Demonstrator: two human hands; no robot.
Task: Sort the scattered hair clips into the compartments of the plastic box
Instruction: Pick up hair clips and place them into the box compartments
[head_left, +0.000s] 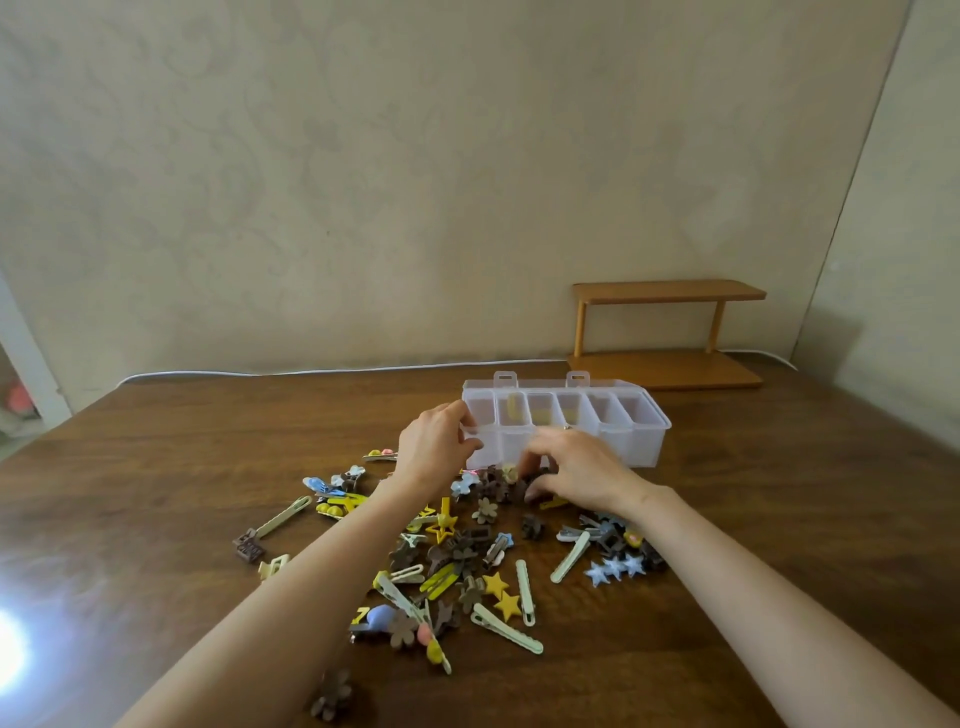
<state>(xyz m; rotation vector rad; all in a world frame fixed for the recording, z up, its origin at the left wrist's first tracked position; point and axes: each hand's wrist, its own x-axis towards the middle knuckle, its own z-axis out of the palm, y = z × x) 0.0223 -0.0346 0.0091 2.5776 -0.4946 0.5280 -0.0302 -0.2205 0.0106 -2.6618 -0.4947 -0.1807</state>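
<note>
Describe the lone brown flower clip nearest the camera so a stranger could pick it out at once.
Start at the clear plastic box at the far side of the wooden table, then come down through the pile of hair clips toward the camera. The brown flower clip lies alone beside the left forearm, apart from the pile, unlike the other brown flowers.

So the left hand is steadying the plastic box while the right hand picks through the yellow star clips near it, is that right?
Not quite. In the head view the right hand is picking through brown flower clips, not yellow stars. The left hand does steady the plastic box.
</note>
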